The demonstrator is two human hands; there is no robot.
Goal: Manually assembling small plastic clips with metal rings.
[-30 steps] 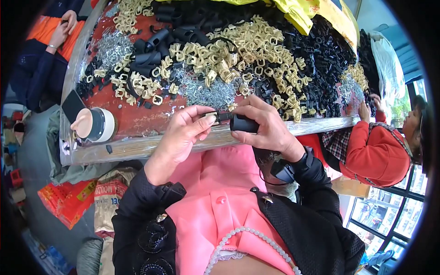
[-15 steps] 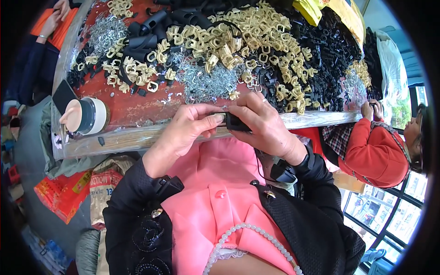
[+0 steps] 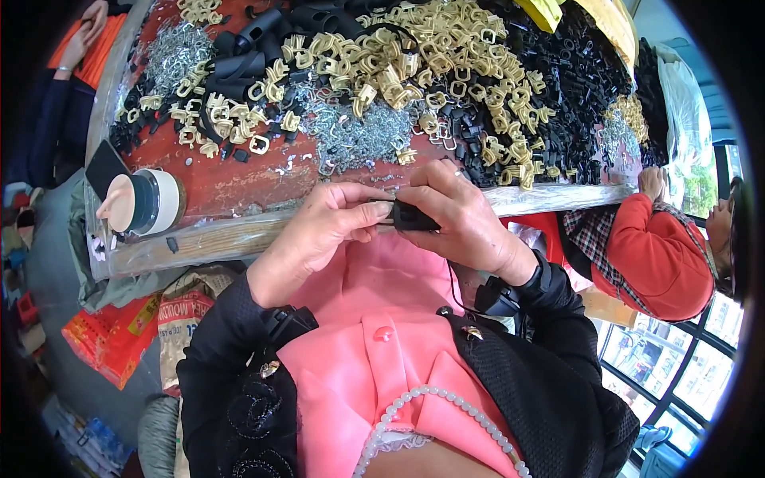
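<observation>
Just over the table's near edge, my two hands meet at a small black plastic part [image 3: 413, 217]. My right hand [image 3: 456, 213] wraps its fingers round the part from the right. At its left end, my left hand [image 3: 323, 227] pinches with thumb and forefinger; whether a small piece sits between those fingertips is hidden. Beyond my hands lies a pile of small silver metal clips [image 3: 355, 134]. Behind it spreads a heap of cream plastic buckle-like pieces [image 3: 446, 56], with black plastic tubes [image 3: 239, 65] to its left.
A white and dark jar [image 3: 166, 199] with a peach lid stands at the table's left corner, beside a dark phone-like slab [image 3: 106, 169]. Small black parts [image 3: 570, 80] cover the right side. A person in red [image 3: 649, 263] works at the right; another person's hands [image 3: 84, 40] show at upper left.
The view has shifted slightly, so the table contents sit a little higher. My hands keep hold of the black part with barely any movement. The co-worker's hand at right has changed position.
</observation>
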